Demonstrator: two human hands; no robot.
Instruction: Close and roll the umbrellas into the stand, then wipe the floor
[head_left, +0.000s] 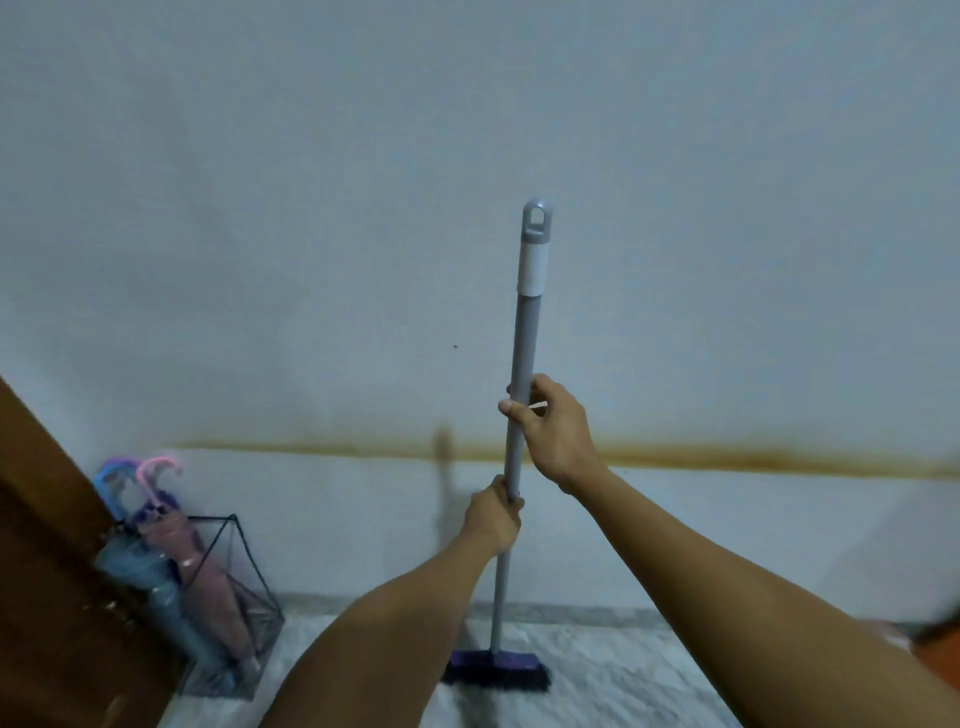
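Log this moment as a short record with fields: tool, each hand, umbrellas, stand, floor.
tool: mop, handle near upright, purple head on the floor
left hand: gripping the handle, lower
right hand: gripping the handle, higher
umbrellas: pink umbrella and blue umbrella, both closed, in the stand
stand: black wire stand, by the wall, left of the mop
floor: pale, marbled

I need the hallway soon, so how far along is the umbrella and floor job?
Done, it seems: the pink umbrella and blue umbrella stand closed in the wire stand. In hand: the left hand and right hand grip the broom handle, its purple head on the floor. Left: wiping the floor.
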